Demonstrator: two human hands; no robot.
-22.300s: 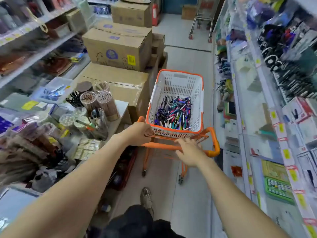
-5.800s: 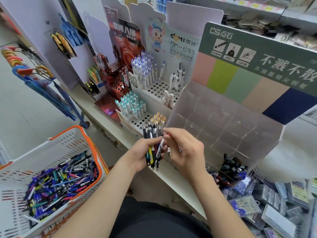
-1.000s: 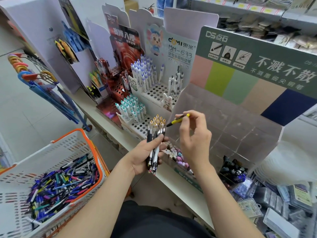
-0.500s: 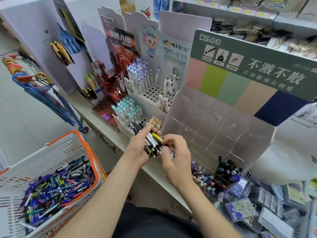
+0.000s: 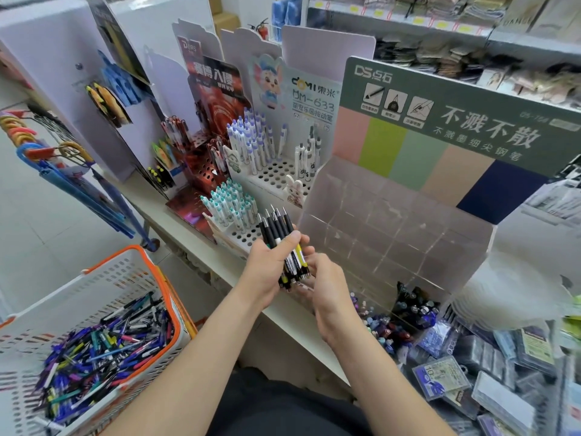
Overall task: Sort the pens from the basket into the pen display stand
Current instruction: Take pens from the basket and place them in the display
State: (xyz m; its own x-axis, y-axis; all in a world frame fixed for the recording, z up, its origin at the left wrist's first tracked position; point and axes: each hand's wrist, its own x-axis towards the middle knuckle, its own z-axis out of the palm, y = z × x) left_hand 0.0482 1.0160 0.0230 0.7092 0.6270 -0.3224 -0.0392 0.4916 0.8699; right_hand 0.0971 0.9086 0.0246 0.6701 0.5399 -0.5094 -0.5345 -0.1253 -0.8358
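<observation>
My left hand [image 5: 270, 265] grips a bundle of pens [image 5: 283, 243] with black, white and yellow barrels, tips pointing up and away. My right hand [image 5: 323, 278] cups the lower ends of the same bundle, its fingers curled under them. Both hands hover in front of the clear acrylic pen display stand [image 5: 393, 234], whose upper compartments look bare and whose lowest row holds several dark pens [image 5: 415, 306]. The white basket with an orange rim [image 5: 138, 256] stands at lower left, with a heap of mixed coloured pens [image 5: 103, 350] inside.
Left of the acrylic stand are perforated stands with teal-capped pens [image 5: 229, 206] and purple-capped pens [image 5: 251, 143], then a red stand [image 5: 207, 171]. Packaged stationery boxes [image 5: 471, 366] crowd the lower right. Umbrellas [image 5: 63, 171] hang at the left. All stands sit on a white shelf [image 5: 195, 234].
One second ago my right hand held a single yellow pen up by the stand. It has come back down to the bundle in my left hand, and the yellow pen now lies in the bundle.
</observation>
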